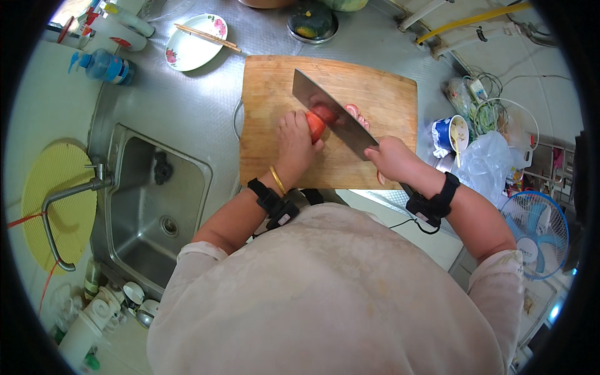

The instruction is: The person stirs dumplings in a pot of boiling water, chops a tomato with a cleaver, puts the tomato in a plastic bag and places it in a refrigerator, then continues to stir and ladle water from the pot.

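My left hand holds a red tomato against the wooden cutting board. In my right hand is the handle of a broad cleaver, its blade slanting up and to the left beside the tomato. The steel reflects the red of the tomato. Tomato slices lie behind the blade, which partly hides them. Close to my right wrist, another cut piece rests near the board's front edge.
An oval floral plate with chopsticks across it stands behind the board to the left. A steel sink lies left. To the right are a blue paper cup with a spoon, plastic bags and a fan.
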A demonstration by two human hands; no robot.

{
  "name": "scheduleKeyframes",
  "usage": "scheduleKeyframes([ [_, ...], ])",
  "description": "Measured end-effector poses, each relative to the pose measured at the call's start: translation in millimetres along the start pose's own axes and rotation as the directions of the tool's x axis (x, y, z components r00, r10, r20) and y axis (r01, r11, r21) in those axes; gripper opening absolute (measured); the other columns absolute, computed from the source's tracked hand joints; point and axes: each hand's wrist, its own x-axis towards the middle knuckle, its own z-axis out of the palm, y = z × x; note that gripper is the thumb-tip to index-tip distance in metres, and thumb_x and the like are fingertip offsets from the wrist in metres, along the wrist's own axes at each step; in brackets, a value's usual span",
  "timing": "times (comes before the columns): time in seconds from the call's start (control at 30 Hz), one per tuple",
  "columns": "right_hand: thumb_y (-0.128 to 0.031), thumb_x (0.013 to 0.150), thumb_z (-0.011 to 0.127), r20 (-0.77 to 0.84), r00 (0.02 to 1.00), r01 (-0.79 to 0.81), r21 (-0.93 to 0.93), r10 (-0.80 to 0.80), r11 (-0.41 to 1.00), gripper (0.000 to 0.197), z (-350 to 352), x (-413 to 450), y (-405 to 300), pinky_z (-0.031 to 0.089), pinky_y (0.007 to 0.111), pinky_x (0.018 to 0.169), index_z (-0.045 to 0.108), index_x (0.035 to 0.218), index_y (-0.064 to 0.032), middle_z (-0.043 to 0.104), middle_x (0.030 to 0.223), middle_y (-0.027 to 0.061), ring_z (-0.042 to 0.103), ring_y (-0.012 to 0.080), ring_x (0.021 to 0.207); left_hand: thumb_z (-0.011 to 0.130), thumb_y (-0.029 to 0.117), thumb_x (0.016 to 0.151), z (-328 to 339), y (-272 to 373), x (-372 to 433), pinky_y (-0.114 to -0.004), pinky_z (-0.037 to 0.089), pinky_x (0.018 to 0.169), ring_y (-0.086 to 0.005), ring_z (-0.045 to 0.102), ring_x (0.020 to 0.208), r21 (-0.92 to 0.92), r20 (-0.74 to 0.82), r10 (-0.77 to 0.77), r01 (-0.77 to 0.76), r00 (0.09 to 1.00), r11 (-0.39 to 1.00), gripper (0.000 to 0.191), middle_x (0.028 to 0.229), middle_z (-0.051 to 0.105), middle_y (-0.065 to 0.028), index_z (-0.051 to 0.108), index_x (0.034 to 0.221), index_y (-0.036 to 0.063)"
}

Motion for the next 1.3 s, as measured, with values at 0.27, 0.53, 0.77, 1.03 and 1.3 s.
scheduleKeyframes([
  [0.27, -0.025, 0.087, 0.053, -0.115, 0.993, 0.040, 0.003, -0.040, 0.999, 0.033, 20.5, 38.0, -15.8, 0.049, 0.044, 0.071, 0.063, 0.083, 0.0061, 0.062, 0.078, 0.0262, 0.062, 0.0398, 0.076, 0.077, 0.017, 0.056, 3.7, -3.2, 1.9, -0.043, 0.040, 0.081, -0.0359, 0.045, 0.095, -0.040, -0.017, 0.026, -0.027, 1.000, 0.999, 0.069, 0.105, 0.045, -0.0177, 0.043, 0.114, -0.0007],
  [0.53, -0.025, 0.085, 0.054, -0.316, 0.947, 0.046, -0.016, -0.049, 0.999, 0.030, 31.5, 69.3, -62.6, 0.046, 0.046, 0.071, 0.066, 0.079, 0.0018, 0.063, 0.081, 0.0241, 0.061, 0.0398, 0.077, 0.077, 0.020, 0.060, -2.7, -5.0, -0.2, -0.044, 0.042, 0.078, -0.0361, 0.048, 0.094, -0.058, -0.060, 0.052, -0.056, 0.997, 0.997, 0.064, 0.101, 0.049, -0.0180, 0.045, 0.112, 0.0005],
  [0.77, -0.028, 0.082, 0.058, -0.258, 0.965, 0.098, 0.197, -0.045, 0.976, 0.034, 27.2, 84.6, -26.4, 0.049, 0.041, 0.072, 0.064, 0.092, 0.0037, 0.063, 0.088, 0.0250, 0.062, 0.0388, 0.078, 0.078, 0.020, 0.058, -21.5, -27.4, -1.8, -0.043, 0.043, 0.079, -0.0343, 0.049, 0.094, -0.055, 0.011, 0.068, -0.067, 0.998, 0.996, 0.062, 0.099, 0.050, -0.0170, 0.048, 0.110, 0.0015],
  [1.03, -0.022, 0.090, 0.057, 0.064, 0.995, -0.023, 0.887, -0.073, 0.462, 0.024, -1.0, 19.7, 18.1, 0.038, 0.029, 0.043, 0.051, 0.077, -0.0031, 0.042, 0.049, 0.0001, 0.042, 0.0125, 0.040, 0.069, 0.020, 0.070, -38.5, -19.8, 12.0, -0.040, 0.045, 0.082, -0.0334, 0.054, 0.095, -0.312, -0.197, 0.092, -0.151, 0.976, 0.938, 0.046, 0.101, 0.056, -0.0166, 0.054, 0.107, -0.0013],
  [1.3, -0.021, 0.090, 0.058, 0.066, 0.991, -0.048, 0.987, -0.113, 0.152, 0.021, 12.6, -10.6, 55.6, 0.038, 0.028, 0.044, 0.051, 0.078, -0.0057, 0.041, 0.050, -0.0009, 0.041, 0.0119, 0.041, 0.057, 0.011, 0.078, -40.8, 1.9, 51.8, -0.035, 0.046, 0.087, -0.0294, 0.059, 0.096, -0.568, 0.029, 0.035, -0.012, 0.999, 0.823, 0.030, 0.104, 0.061, -0.0155, 0.061, 0.107, 0.0034],
])
